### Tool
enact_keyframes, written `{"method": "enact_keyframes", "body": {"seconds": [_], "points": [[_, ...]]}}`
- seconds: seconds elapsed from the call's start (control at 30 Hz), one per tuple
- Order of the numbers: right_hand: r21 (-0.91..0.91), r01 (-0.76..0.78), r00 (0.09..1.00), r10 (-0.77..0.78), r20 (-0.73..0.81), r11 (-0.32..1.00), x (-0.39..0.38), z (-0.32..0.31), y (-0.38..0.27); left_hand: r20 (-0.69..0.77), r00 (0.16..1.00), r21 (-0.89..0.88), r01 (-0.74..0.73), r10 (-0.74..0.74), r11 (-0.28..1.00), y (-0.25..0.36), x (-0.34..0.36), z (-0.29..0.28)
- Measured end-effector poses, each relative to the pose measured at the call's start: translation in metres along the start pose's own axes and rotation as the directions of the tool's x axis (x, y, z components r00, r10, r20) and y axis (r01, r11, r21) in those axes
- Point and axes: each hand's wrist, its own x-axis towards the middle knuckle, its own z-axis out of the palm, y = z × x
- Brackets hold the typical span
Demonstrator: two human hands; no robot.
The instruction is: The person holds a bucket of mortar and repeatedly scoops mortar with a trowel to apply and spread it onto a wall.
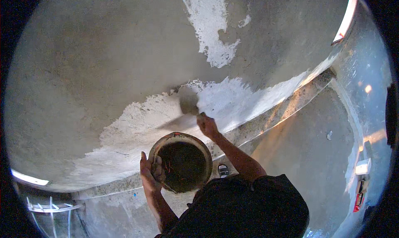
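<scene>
My left hand (150, 173) grips the left side of a round, shallow pan (176, 135), its thumb inside the rim. Dark, wet-looking mortar (185, 163) lies in the pan, which I hold close to the wall. My right hand (207, 125) is closed round the handle of a trowel; the trowel blade (189, 101) is smeared by motion. That blade is at the wall, where the grey plaster (104, 71) meets a pale, uncoated band (224, 98). Whether the blade touches the surface I cannot tell. Any mortar on it is too blurred to make out.
A ledge (270, 123) runs along the wall's foot. Below me a dark shoe (223, 170) stands on the floor. At the right are a white container (363, 166) and a red object (358, 202); a white frame (52, 207) stands at the lower left.
</scene>
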Motion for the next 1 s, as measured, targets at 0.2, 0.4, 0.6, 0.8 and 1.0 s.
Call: {"method": "enact_keyframes", "body": {"seconds": [0.2, 0.4, 0.6, 0.8, 1.0], "points": [[0.429, -0.467, 0.776, 0.591, -0.221, 0.773, 0.010, -0.020, 0.033, -0.028, 0.999, 0.045, 0.029, -0.028, 0.999, 0.000, 0.005, -0.012], [0.219, -0.407, 0.871, 0.449, -0.197, 0.887, 0.018, 0.016, 0.004, -0.008, 1.000, 0.019, 0.031, -0.030, 0.999, 0.002, 0.003, -0.006], [-0.061, -0.204, 0.976, 0.208, 0.069, 0.977, -0.001, 0.009, -0.001, 0.076, 0.997, -0.043, -0.021, 0.024, 0.999, -0.003, 0.011, -0.019], [0.190, -0.547, 0.779, 0.579, -0.243, 0.815, -0.005, -0.038, 0.042, 0.129, 0.992, 0.032, 0.001, -0.006, 0.999, -0.002, 0.010, -0.016], [0.298, -0.576, 0.710, 0.646, -0.280, 0.762, 0.009, 0.009, 0.065, 0.019, 0.999, 0.077, 0.047, -0.048, 0.996, -0.006, 0.013, -0.016]]}}
